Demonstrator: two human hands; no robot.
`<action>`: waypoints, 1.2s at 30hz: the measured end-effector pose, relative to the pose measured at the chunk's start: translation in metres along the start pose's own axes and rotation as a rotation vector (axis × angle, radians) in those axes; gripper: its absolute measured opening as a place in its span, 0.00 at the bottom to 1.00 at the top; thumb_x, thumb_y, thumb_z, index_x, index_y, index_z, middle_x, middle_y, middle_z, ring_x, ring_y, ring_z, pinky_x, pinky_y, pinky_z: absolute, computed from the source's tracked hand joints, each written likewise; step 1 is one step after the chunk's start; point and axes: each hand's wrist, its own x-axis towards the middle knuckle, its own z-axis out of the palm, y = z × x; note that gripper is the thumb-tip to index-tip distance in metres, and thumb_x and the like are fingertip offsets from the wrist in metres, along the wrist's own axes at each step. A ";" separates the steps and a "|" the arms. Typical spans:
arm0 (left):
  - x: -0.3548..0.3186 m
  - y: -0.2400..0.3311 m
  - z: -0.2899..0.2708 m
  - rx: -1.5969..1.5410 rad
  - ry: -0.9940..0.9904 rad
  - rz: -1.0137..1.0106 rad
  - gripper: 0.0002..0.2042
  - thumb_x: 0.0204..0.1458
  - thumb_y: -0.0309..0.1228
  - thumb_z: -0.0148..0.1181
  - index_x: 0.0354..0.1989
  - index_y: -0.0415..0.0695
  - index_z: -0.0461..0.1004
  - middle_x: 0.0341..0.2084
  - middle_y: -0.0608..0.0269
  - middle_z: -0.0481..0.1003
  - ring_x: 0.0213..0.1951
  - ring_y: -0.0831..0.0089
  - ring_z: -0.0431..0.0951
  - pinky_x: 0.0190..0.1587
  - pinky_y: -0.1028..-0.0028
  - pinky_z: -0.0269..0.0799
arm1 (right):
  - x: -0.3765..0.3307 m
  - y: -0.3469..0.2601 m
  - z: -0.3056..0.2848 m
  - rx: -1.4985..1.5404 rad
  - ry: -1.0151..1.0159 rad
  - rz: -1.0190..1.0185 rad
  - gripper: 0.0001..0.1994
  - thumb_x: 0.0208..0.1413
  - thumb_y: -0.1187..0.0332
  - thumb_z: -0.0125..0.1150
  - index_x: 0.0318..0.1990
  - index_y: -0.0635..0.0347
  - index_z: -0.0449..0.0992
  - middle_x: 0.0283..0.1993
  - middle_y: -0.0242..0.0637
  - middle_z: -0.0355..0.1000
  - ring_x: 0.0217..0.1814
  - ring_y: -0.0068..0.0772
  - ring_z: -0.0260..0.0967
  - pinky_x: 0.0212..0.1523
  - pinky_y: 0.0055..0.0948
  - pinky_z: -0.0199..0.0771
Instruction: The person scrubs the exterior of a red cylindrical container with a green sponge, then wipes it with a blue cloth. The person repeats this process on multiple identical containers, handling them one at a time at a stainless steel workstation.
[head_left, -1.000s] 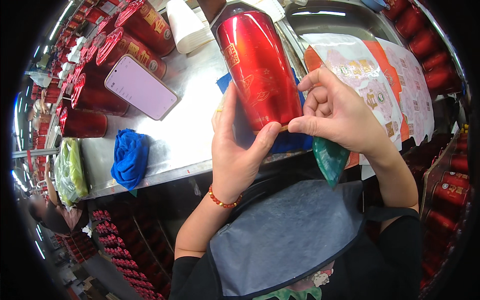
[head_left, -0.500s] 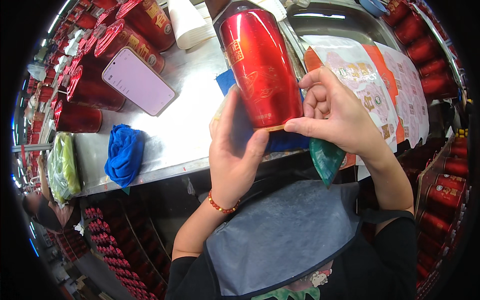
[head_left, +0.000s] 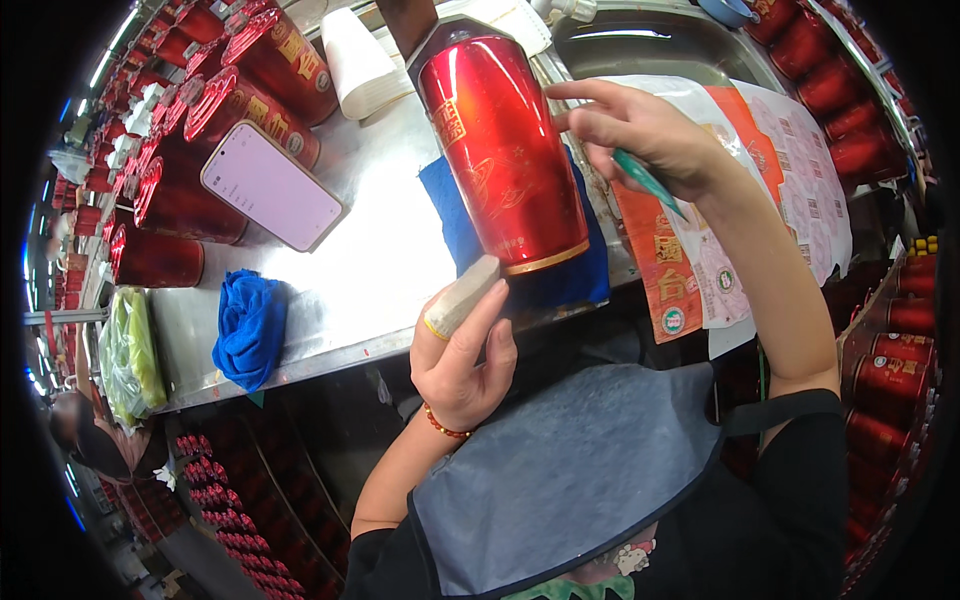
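The red canister [head_left: 505, 160] rested over blue cloth [head_left: 570, 284] — left hand [head_left: 458, 368] by its base, fingers half-curled, empty; right hand [head_left: 660, 145] beside it, some fingers extended, holding a green scraper [head_left: 645, 180].

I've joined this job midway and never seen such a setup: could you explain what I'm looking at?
There is no machine here: these are a person's own hands. The view comes from a wide fisheye camera on their head, looking down, so straight edges bend; picture left is their left.

In the middle, a red container lies over a flat blue cloth on a metal table, base toward the person. The right hand holds a green piece beside it; whether its fingertips touch the container is unclear. The left hand, a pale grey cover on one finger, is near the base, apparently holding nothing.

Leftward are a phone and a crumpled blue cloth; rightward, printed sheets.
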 end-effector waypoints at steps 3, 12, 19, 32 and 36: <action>0.004 -0.001 0.003 0.035 0.028 0.068 0.18 0.47 0.16 0.64 0.48 0.37 0.83 0.48 0.48 0.81 0.48 0.57 0.82 0.51 0.66 0.79 | 0.016 -0.002 0.012 0.027 -0.076 -0.007 0.45 0.51 0.48 0.77 0.68 0.70 0.63 0.50 0.44 0.76 0.46 0.27 0.77 0.46 0.24 0.78; 0.016 -0.002 0.005 0.145 0.024 0.254 0.19 0.39 0.16 0.70 0.43 0.43 0.86 0.43 0.59 0.82 0.46 0.61 0.82 0.45 0.68 0.81 | 0.016 -0.013 0.035 -0.069 -0.018 -0.001 0.44 0.47 0.51 0.78 0.66 0.67 0.65 0.57 0.49 0.75 0.60 0.38 0.75 0.63 0.34 0.74; 0.026 -0.004 0.000 0.138 -0.069 0.313 0.21 0.34 0.19 0.72 0.43 0.47 0.87 0.42 0.68 0.83 0.46 0.64 0.81 0.43 0.69 0.78 | 0.018 -0.012 0.032 -0.109 -0.010 0.003 0.45 0.46 0.50 0.79 0.66 0.68 0.64 0.57 0.50 0.75 0.60 0.38 0.75 0.63 0.34 0.75; 0.025 0.003 0.002 0.148 -0.059 0.326 0.17 0.40 0.18 0.71 0.43 0.42 0.85 0.45 0.59 0.81 0.50 0.60 0.79 0.50 0.65 0.80 | 0.025 -0.002 0.013 -0.067 -0.037 -0.014 0.51 0.42 0.41 0.80 0.64 0.73 0.65 0.48 0.48 0.77 0.41 0.28 0.79 0.39 0.23 0.82; 0.016 0.002 0.001 0.132 -0.020 0.263 0.18 0.42 0.15 0.68 0.44 0.40 0.84 0.46 0.57 0.81 0.49 0.59 0.81 0.49 0.67 0.81 | 0.052 0.015 0.000 0.060 -0.116 -0.008 0.43 0.42 0.37 0.77 0.55 0.65 0.72 0.28 0.28 0.75 0.22 0.10 0.71 0.19 0.08 0.68</action>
